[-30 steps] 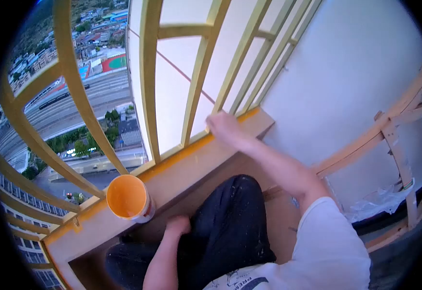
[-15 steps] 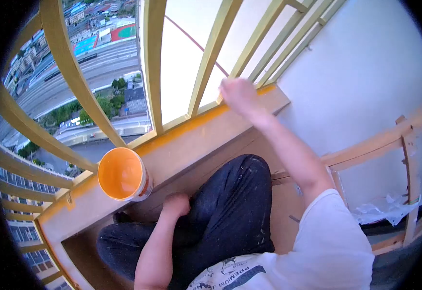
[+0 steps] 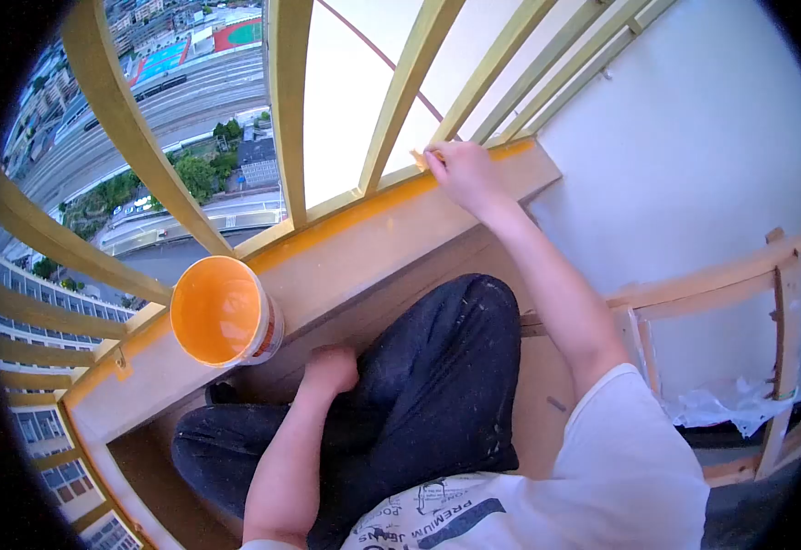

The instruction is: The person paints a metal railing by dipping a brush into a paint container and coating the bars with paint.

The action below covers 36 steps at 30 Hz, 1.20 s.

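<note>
My right hand (image 3: 463, 174) is closed around a small tool with an orange-yellow tip (image 3: 420, 159), held at the foot of a railing bar. My left hand (image 3: 332, 368) rests against my dark trousers (image 3: 419, 376), its fingers curled; whether anything is in them is hidden. A white bucket (image 3: 268, 332) with orange inside stands on the ledge (image 3: 345, 275), left of centre. Along the ledge's outer edge, at the base of the yellow railing (image 3: 290, 119), runs an orange strip (image 3: 364, 216).
Wooden framing (image 3: 721, 275) with clear plastic sheeting (image 3: 730, 405) stands at the right, before a pale wall (image 3: 685, 156). Beyond the railing, far below, lie tracks, trees and buildings. A small grey piece (image 3: 556, 403) lies on the floor by my knee.
The view has shifted, so the bucket and my left hand sit a little further left and higher. My right hand has turned, and the orange-yellow tip now shows beside its fingers.
</note>
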Each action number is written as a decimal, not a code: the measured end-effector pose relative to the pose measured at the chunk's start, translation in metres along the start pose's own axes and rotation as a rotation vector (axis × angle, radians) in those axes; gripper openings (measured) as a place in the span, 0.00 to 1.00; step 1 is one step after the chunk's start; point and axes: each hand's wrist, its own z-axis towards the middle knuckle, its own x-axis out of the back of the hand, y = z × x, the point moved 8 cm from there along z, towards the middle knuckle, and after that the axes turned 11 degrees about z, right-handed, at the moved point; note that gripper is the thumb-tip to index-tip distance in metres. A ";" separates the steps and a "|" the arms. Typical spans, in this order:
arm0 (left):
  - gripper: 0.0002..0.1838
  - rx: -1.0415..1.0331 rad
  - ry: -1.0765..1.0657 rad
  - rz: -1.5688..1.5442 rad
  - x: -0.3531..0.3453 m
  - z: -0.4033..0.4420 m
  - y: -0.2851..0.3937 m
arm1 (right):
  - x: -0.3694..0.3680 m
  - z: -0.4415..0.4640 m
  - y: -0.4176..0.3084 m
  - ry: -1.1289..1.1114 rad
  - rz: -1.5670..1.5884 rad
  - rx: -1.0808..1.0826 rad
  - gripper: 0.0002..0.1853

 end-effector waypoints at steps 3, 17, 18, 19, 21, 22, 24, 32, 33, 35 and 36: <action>0.13 0.009 0.052 -0.003 0.004 -0.003 0.000 | 0.004 0.000 0.000 -0.015 -0.017 0.007 0.13; 0.13 0.023 0.115 -0.018 0.011 -0.005 0.000 | -0.025 0.005 -0.018 -0.069 0.027 0.040 0.13; 0.13 0.027 0.093 -0.012 0.010 -0.005 0.000 | -0.016 0.008 -0.017 -0.034 0.135 -0.031 0.13; 0.13 0.031 0.071 -0.006 0.008 -0.005 -0.001 | -0.010 0.010 -0.015 0.000 0.244 -0.103 0.14; 0.13 0.026 0.066 -0.007 0.008 -0.005 -0.001 | -0.016 0.012 -0.007 0.004 0.130 -0.063 0.14; 0.13 0.020 0.063 -0.004 0.009 -0.005 0.000 | -0.018 0.012 -0.005 0.010 0.014 -0.024 0.14; 0.13 0.026 0.087 -0.010 0.012 -0.007 0.000 | -0.021 0.013 -0.002 -0.039 0.252 -0.152 0.14; 0.13 0.023 0.131 -0.023 0.014 -0.008 -0.001 | -0.030 0.010 -0.007 -0.077 0.410 -0.164 0.15; 0.14 0.021 0.110 -0.010 0.013 -0.007 0.000 | -0.022 0.010 -0.009 -0.039 0.204 -0.121 0.14; 0.14 0.015 0.079 0.004 0.008 -0.004 -0.001 | -0.009 0.002 -0.007 -0.004 0.002 -0.086 0.13; 0.14 0.003 0.066 -0.002 0.003 -0.004 -0.001 | -0.004 -0.012 0.004 0.003 0.298 -0.199 0.12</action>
